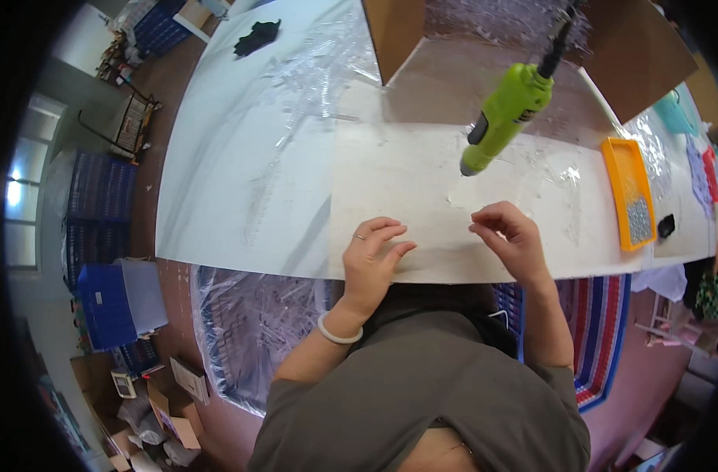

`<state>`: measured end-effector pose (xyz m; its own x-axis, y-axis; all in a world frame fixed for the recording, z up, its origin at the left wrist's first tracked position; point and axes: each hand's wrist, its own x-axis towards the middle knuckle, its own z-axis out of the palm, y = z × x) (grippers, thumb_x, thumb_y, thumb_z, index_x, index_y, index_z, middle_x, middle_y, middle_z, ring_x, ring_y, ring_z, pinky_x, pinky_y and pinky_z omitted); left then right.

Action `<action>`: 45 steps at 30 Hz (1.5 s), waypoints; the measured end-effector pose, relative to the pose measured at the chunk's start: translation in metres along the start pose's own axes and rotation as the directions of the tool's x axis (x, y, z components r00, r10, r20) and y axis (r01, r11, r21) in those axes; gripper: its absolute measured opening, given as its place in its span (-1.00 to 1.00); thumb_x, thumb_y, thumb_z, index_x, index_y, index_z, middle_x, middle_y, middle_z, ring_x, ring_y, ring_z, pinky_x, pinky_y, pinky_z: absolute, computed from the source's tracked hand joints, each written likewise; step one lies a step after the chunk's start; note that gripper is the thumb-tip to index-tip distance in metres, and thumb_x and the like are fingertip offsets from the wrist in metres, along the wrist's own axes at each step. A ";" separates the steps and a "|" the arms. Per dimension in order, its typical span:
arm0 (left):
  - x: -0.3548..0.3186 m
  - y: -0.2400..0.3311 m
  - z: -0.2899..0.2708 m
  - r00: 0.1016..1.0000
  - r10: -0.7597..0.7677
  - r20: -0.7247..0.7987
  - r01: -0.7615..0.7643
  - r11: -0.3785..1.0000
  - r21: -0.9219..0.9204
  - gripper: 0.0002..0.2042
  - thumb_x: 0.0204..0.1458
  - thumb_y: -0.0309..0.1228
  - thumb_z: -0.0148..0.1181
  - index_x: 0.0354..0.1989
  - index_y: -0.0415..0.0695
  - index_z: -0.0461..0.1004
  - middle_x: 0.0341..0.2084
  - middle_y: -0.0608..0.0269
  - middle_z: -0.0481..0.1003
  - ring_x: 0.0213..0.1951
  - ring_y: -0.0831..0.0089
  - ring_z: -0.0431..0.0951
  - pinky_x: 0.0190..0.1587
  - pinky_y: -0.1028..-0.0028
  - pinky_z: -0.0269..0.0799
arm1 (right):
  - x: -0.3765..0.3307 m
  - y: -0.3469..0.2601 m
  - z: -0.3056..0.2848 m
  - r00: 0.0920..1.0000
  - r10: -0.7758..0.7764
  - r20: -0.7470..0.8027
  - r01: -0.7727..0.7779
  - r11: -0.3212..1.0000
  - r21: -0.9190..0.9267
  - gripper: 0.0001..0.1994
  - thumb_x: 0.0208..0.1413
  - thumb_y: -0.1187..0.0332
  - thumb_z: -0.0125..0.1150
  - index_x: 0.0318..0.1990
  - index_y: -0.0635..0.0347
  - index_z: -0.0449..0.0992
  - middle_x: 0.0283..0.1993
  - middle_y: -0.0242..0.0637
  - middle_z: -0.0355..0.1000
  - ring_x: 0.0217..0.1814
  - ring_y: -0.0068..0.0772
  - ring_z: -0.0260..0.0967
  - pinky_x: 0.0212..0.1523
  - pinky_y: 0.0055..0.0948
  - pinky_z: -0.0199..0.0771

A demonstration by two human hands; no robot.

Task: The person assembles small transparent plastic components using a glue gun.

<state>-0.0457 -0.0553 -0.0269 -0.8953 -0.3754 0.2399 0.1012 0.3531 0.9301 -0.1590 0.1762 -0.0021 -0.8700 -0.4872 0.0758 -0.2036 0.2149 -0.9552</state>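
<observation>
Watching from the head cam on my end, and here's how it sits. My left grip is fairly wide, thumb and curled fingers apart, just above the near edge of the tabletop. My right grip is narrow, thumb and fingertips almost meeting; can't tell from here whether something tiny is pinched in there. The green power driver is the closest tool: it hangs nose-down beyond the right grip, tip a bit to its left, apart from the fingers.

Containers, since there's a bunch. Off to the right of the right grip is a yellow tray with lots of small silvery metal pieces heaped at its near end and some more golden-looking bits further up. Well beyond both grips there's an open cardboard box with a tangle of clear plastic strips inside. Below and left of the left grip, lower than the tabletop, is a plastic-lined basket, also loaded with clear plastic pieces. A teal basket sits beyond the yellow tray, contents too hard to make out. Far left of the left grip, there's a stack of dark blue crates.
</observation>
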 end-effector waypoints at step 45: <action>-0.003 -0.009 -0.027 0.961 -0.228 0.159 0.246 0.963 -0.110 -0.75 0.13 -0.65 0.33 -0.01 -0.27 0.57 -0.14 0.18 0.51 -0.16 0.44 0.62 -0.02 0.46 0.58 | -0.036 0.011 -0.003 1.000 0.004 -0.029 -0.007 0.996 -0.090 -0.80 0.16 0.62 0.31 -0.07 0.26 0.65 -0.18 -0.30 0.56 -0.16 -0.50 0.49 -0.12 -0.52 0.48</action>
<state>-0.0321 -0.0807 -0.0278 -0.9519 -0.3052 -0.0254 -0.0753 0.1530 0.9853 -0.1311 0.1988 -0.0146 -0.8837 -0.4612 0.0799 -0.2369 0.2934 -0.9262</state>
